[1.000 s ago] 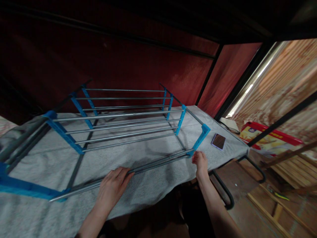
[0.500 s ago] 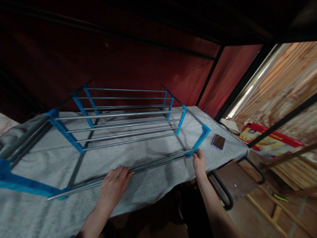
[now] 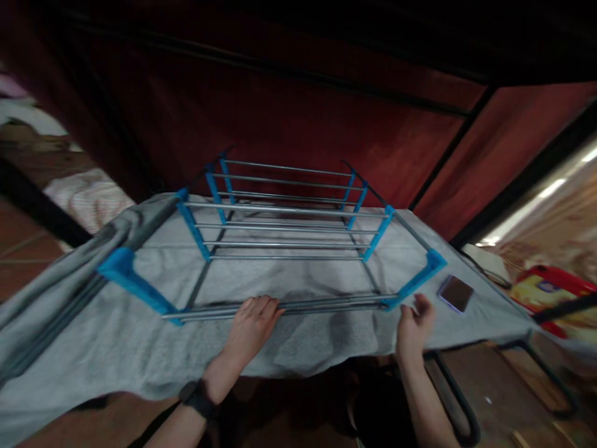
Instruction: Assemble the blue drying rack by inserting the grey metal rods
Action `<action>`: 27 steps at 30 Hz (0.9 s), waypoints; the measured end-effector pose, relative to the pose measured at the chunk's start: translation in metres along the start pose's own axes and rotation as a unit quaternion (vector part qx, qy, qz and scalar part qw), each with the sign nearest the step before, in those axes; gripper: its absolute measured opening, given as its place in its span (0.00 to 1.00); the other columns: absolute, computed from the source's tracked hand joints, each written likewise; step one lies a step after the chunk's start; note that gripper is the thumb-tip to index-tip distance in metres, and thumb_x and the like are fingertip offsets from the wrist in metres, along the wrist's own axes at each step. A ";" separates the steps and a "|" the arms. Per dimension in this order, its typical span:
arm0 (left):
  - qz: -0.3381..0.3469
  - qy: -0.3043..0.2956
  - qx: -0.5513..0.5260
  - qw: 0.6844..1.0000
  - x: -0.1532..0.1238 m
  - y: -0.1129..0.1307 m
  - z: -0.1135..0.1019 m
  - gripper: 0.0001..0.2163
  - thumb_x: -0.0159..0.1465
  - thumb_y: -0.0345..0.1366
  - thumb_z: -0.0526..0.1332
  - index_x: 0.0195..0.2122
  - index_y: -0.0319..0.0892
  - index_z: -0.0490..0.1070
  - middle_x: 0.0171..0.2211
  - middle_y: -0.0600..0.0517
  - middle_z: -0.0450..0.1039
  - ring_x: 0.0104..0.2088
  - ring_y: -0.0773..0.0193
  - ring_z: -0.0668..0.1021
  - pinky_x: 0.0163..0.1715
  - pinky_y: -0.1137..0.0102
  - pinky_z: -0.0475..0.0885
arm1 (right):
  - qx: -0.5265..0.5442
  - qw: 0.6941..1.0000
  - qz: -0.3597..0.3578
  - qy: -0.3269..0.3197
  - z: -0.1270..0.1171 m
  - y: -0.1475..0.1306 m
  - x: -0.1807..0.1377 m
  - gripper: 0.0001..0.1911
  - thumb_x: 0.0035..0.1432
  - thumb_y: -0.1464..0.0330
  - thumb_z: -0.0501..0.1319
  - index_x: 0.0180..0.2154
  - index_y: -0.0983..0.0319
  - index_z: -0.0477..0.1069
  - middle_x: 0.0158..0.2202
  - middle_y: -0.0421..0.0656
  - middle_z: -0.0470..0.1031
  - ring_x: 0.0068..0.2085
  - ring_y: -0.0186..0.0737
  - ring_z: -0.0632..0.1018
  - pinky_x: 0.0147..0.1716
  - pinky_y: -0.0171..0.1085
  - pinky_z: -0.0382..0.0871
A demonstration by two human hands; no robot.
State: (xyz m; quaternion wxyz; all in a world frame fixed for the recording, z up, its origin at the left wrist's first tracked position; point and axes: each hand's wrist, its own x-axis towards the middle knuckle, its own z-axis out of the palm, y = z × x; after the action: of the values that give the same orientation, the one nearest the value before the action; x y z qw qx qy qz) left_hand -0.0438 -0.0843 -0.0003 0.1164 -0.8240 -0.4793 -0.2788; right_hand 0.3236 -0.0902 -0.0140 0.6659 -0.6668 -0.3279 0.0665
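Note:
A rack of grey metal rods and blue plastic side pieces (image 3: 289,230) lies on a grey cloth (image 3: 116,348) spread over a cot. My left hand (image 3: 252,326) rests palm down on the rack's nearest rods, fingers curled over them. My right hand (image 3: 413,323) hovers just off the rack's near right blue corner (image 3: 415,280), fingers loosely apart and holding nothing; it is slightly blurred.
A dark phone (image 3: 454,292) lies on the cloth right of the rack. Red fabric walls (image 3: 280,106) and black frame bars close in behind and above. A red and yellow box (image 3: 550,289) sits at far right. Black curved cot legs (image 3: 457,398) show below.
The view has swung left, so the rack sits more centred. My right hand has come off the near right blue corner and opened. My left hand stays on the front rods.

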 end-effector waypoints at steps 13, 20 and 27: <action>-0.025 -0.050 -0.006 0.998 -0.007 0.010 0.001 0.13 0.72 0.45 0.54 0.39 0.41 0.71 0.34 0.48 0.73 0.36 0.61 0.75 0.40 0.63 0.67 | -0.177 0.732 -0.546 -0.367 0.056 0.003 -0.066 0.17 0.63 0.70 0.55 0.52 0.53 0.72 0.51 0.46 0.77 0.50 0.49 0.75 0.61 0.56 0.56; -0.051 0.078 -0.038 0.995 -0.015 -0.010 -0.022 0.15 0.69 0.46 0.59 0.51 0.45 0.71 0.45 0.47 0.76 0.47 0.58 0.75 0.55 0.59 0.63 | -0.203 0.709 -0.606 -0.297 0.064 0.019 -0.048 0.22 0.62 0.72 0.55 0.57 0.55 0.68 0.45 0.46 0.76 0.46 0.48 0.73 0.53 0.51 0.64; -0.325 0.398 0.002 0.858 -0.048 -0.074 -0.067 0.21 0.67 0.38 0.61 0.61 0.45 0.63 0.58 0.41 0.65 0.61 0.52 0.67 0.61 0.54 0.61 | -0.182 0.699 -0.618 -0.310 0.062 0.022 -0.046 0.26 0.63 0.72 0.56 0.62 0.54 0.63 0.46 0.46 0.76 0.48 0.47 0.73 0.55 0.50 0.63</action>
State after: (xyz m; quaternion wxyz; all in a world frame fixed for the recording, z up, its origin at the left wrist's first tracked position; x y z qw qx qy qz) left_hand -0.1490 -0.1115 0.0213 0.2021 -0.4399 -0.6330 -0.6041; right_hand 0.2626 -0.0597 -0.0570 0.2838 -0.3638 -0.8599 -0.2183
